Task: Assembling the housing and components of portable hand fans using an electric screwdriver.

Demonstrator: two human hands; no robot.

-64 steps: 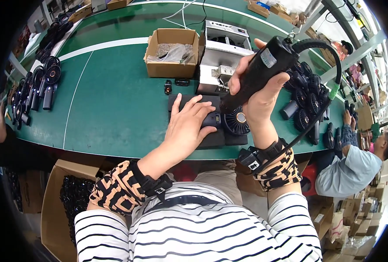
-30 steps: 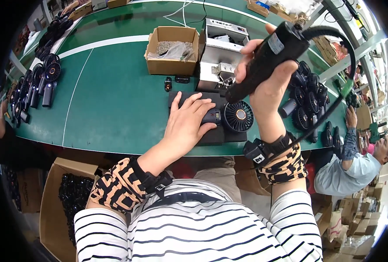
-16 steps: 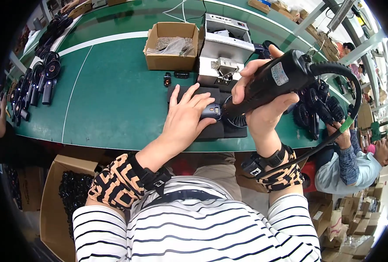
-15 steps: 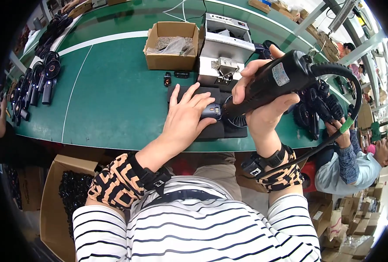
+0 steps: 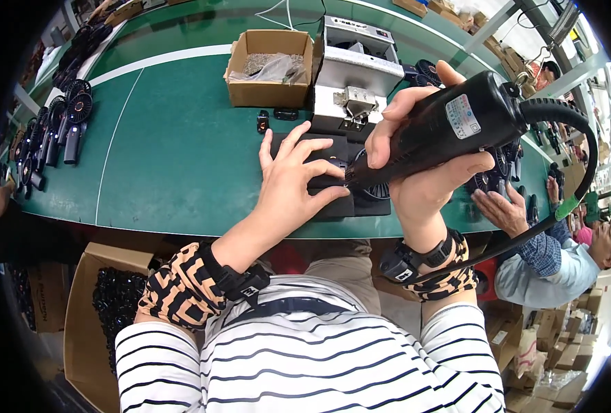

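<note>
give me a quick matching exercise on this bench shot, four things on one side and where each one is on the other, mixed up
Things:
1. black electric screwdriver
2. left hand
3. open cardboard box
4. row of black handheld fans

Places:
a. far side of the green table, left of the grey machine
b. flat on the black fixture
c. gripped in the right hand
d. table's far left edge

Pairs: 1-c, 2-b, 3-a, 4-d

A green surface (image 5: 181, 158) is crossed by white lines. A black power tool (image 5: 450, 131) with a black cord (image 5: 567, 172) and a white label is seen above a black mat (image 5: 333, 179). A brown cardboard box (image 5: 268, 69) and a silver-grey machine (image 5: 354, 76) are shown behind. Black fans (image 5: 58, 131) are lined at the left. An orange-and-black patterned sleeve (image 5: 181, 289) and a black-and-white striped shirt (image 5: 305, 358) are shown below.
</note>
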